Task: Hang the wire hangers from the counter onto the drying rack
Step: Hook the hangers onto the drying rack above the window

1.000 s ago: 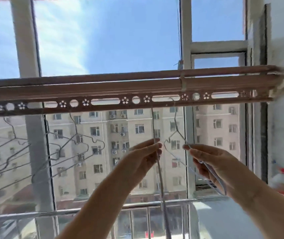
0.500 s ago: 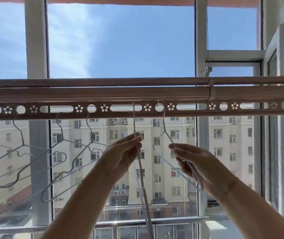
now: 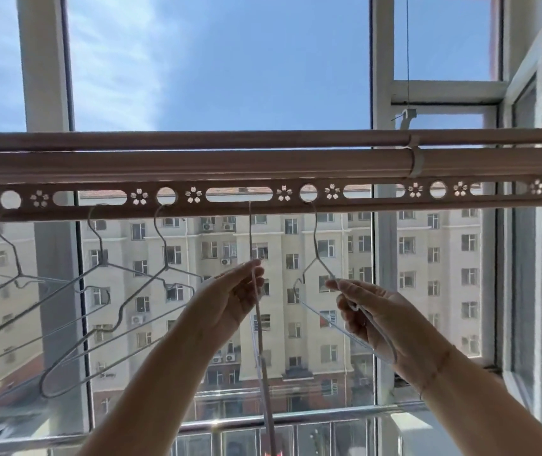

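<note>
A pinkish drying rack [image 3: 263, 166] spans the view overhead, with a perforated strip of round and long holes under its poles. My left hand [image 3: 236, 297] pinches a wire hanger [image 3: 250, 235] seen edge-on, its top reaching the long slot in the strip. My right hand [image 3: 365, 311] grips the shoulder of another wire hanger [image 3: 315, 245], whose hook sits in a round hole. Three more wire hangers [image 3: 105, 291] hang from holes to the left, tilted sideways.
A white window frame [image 3: 382, 77] and an open sash [image 3: 526, 225] stand right behind the rack. A metal railing [image 3: 217, 426] runs below. Apartment buildings [image 3: 296, 291] show through the glass. A thin cable [image 3: 407, 44] drops to a clip on the rack.
The view has swung right and up, so the rack strip sits more centred. Both hands kept hold of their hangers, and the hooks now sit at the slot and the round hole.
</note>
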Available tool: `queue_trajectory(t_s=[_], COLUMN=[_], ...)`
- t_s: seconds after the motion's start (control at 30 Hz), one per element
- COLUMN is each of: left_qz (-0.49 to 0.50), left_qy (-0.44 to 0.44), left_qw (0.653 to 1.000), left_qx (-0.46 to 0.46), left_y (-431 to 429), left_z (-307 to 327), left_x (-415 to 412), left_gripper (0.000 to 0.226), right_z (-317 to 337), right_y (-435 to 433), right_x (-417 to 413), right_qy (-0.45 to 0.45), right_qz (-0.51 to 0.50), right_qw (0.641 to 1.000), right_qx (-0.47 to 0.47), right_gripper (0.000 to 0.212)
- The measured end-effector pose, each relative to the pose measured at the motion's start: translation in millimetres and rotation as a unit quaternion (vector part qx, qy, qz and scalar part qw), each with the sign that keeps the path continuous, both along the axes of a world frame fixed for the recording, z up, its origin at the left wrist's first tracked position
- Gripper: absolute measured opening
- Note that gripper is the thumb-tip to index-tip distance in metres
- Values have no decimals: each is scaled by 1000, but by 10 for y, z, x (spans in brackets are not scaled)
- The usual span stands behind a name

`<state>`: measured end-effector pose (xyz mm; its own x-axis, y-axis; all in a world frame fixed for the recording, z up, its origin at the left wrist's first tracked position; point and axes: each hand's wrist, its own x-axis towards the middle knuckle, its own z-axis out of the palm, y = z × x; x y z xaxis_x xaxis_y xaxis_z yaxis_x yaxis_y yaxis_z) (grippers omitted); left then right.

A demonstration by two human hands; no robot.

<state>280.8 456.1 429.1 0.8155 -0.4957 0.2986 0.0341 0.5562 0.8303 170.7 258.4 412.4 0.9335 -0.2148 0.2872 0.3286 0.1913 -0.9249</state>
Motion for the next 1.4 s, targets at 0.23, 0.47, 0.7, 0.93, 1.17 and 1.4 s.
queue_trajectory(t_s=[0.23,0.47,0.7,0.93,1.17,1.4], left_qz=[76,65,-95,-233,-342,-408], left_qy=[2,63,27,54,81,98], left_qw=[997,991,968,929,876,816], left_qx=[-1,94,232,282,330,398], left_y=[120,-298,-1435,-2642,-3564,-4193], left_z=[-519,-1393,-2147,-2830,-3477,-4087], left_x=[169,2,-640,-1561,-2669,-3471], left_gripper=[20,20,38,45,30,36], right_z=[-296,-967,-1791,-2717,-3576,-4015], right_y=[-284,-859,-1616,-2254,-2577,-2783], right_x=[-138,-521,-1221,-2494,-3931,-4710], right_qy=[9,59,124,232,330,386], right_qz=[-53,-174,-302,-411,-518,-569], right_qw=[998,983,943,882,786,712], right_qx=[21,-14,-61,-12,76,145], right_gripper=[36,32,29,35,35,26])
